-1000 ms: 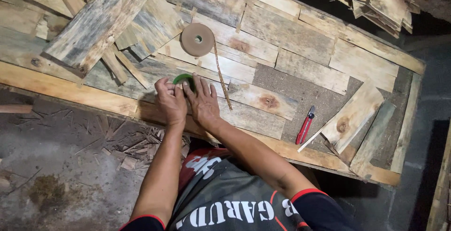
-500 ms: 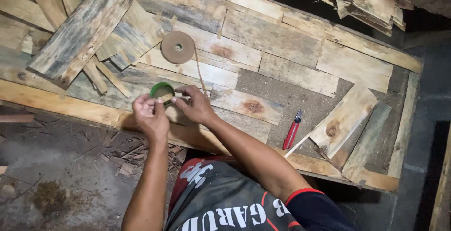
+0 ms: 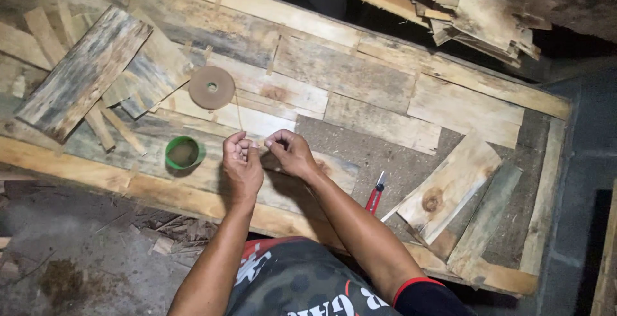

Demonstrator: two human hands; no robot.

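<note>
- Left hand (image 3: 241,164) and right hand (image 3: 290,154) close together above the workbench's (image 3: 360,91) near edge, both pinching a thin strip (image 3: 238,115), likely to keep it taut.
- Strip running back to brown roll (image 3: 211,87) further in on workbench.
- Green lid (image 3: 183,153) just left of left hand.
- Red cutter (image 3: 375,196) right of hands; bare wood between.

Red-handled cutter (image 3: 375,198) lying flat right of centre, grey weathered plank (image 3: 82,74) on loose offcuts at far left, knotted board offcut (image 3: 448,189) angled at right, splintered scrap pile (image 3: 475,8) (upper right), debris-strewn floor (image 3: 77,252) below the tabletop (image 3: 360,78).
</note>
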